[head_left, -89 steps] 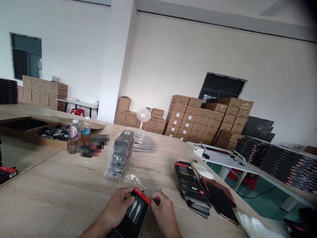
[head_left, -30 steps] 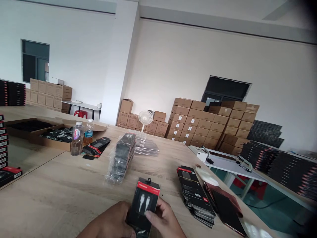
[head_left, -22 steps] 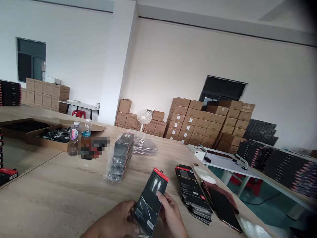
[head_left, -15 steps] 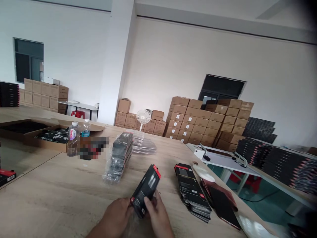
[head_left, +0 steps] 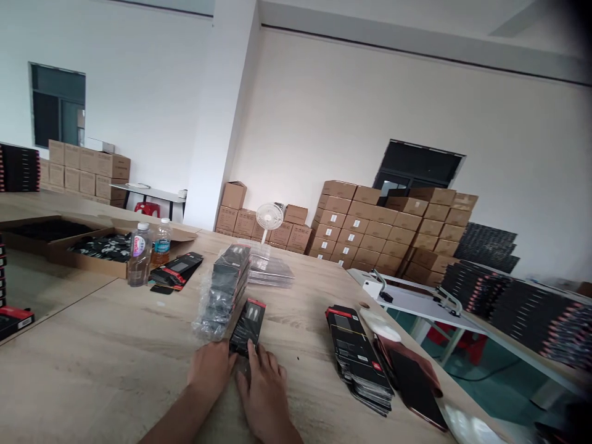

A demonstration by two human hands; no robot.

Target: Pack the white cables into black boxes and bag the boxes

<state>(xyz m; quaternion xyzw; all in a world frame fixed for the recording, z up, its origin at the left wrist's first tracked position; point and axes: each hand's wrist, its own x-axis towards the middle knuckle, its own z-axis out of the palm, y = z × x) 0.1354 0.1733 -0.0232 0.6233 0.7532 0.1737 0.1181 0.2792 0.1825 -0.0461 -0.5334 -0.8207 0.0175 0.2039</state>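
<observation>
We see the black box [head_left: 248, 322] just right of the wrapped pile [head_left: 226, 287]. Nearer us than that pile, our left hand [head_left: 209, 371] meets the box's near end, fingertips hidden, so we cannot tell its grip. Our right hand [head_left: 265, 383] rests outstretched fingers on the box; whether they grasp it, we cannot tell. Left of the pile stand two bottles [head_left: 139, 262]; well right, a banded stack [head_left: 358, 354].

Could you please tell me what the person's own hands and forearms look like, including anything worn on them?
Both the left hand and the right hand are bare, without gloves. No sleeve, watch or bracelet shows on the visible forearms, and I see no markings.
</observation>
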